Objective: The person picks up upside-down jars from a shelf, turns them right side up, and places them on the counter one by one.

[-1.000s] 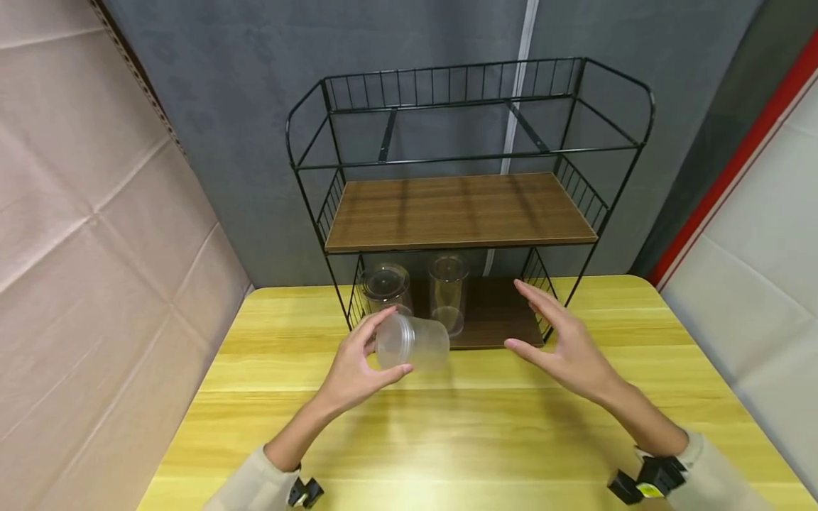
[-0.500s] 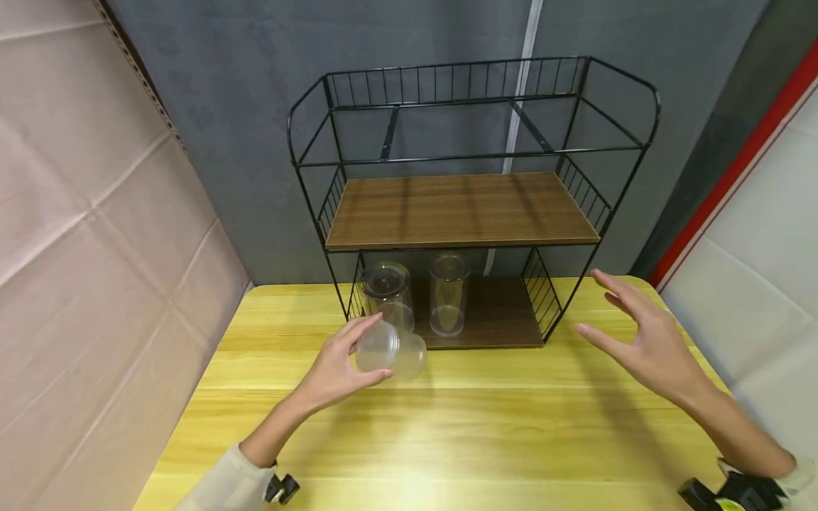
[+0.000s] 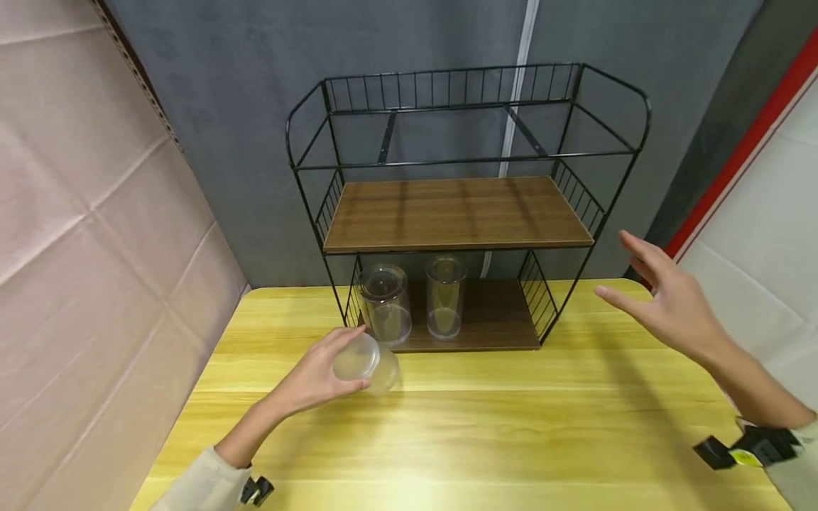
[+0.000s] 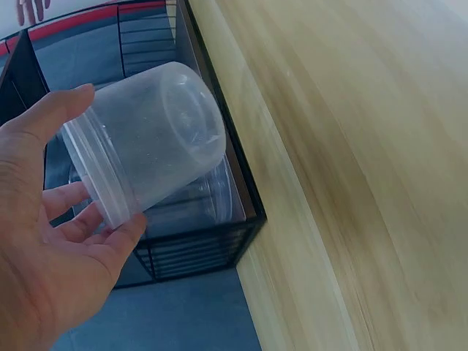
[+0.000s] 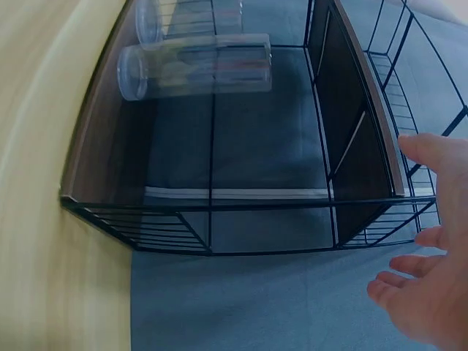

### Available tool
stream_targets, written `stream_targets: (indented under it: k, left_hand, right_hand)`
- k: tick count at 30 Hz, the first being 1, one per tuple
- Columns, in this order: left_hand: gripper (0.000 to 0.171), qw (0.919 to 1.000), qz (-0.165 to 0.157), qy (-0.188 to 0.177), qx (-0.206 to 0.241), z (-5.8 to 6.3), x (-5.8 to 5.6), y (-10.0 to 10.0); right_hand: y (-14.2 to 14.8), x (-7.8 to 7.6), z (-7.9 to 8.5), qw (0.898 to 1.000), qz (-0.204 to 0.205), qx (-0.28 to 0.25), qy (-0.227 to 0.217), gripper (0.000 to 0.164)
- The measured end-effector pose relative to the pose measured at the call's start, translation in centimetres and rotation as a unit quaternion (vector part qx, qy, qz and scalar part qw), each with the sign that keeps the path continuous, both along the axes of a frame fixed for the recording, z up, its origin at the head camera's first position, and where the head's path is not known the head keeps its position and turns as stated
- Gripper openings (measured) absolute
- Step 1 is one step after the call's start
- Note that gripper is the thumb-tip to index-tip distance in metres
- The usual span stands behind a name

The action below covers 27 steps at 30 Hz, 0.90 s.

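Your left hand [image 3: 316, 376] curls round the wider end of a tilted clear jar [image 3: 371, 363], probably for a secure hold, above the worktop [image 3: 486, 440] near the rack's [image 3: 456, 213] front-left corner. Your right hand [image 3: 674, 301], spread and holding nothing, hovers beyond the rack's right edge, perhaps giving the left room.

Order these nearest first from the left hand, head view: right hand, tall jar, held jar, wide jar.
1. Held jar: gripped in left hand.
2. Wide jar: lower shelf, left end.
3. Tall jar: same shelf, middle.
4. Right hand: far right.
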<state>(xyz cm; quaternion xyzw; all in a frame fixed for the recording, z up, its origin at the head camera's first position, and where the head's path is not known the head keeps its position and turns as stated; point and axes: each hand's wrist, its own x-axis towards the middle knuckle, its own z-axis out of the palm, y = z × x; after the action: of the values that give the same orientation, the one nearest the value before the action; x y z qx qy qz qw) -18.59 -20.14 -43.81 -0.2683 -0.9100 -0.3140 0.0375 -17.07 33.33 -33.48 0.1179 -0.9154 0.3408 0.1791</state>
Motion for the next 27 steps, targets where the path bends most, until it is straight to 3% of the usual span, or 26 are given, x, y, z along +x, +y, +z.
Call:
stream_targets:
  k: [11, 19, 27]
  left_hand:
    - [0.094, 0.9989, -0.009, -0.001, -0.045, -0.4, -0.6, -1.6]
    - [0.092, 0.9975, -0.008, -0.011, -0.070, -0.7, -0.7, -2.6]
    - [0.091, 0.9958, -0.006, -0.021, -0.089, -0.5, -0.9, -3.3]
  right_hand:
    - [-1.0, -3.2, 1.7, 0.999, 0.028, -0.028, 0.008, 0.111]
    - [-1.6, -5.5, 2.5, 0.997, 0.047, -0.066, 0.008, 0.114]
    - [-2.0, -6.5, 3.0, 0.997, 0.039, -0.068, -0.023, 0.115]
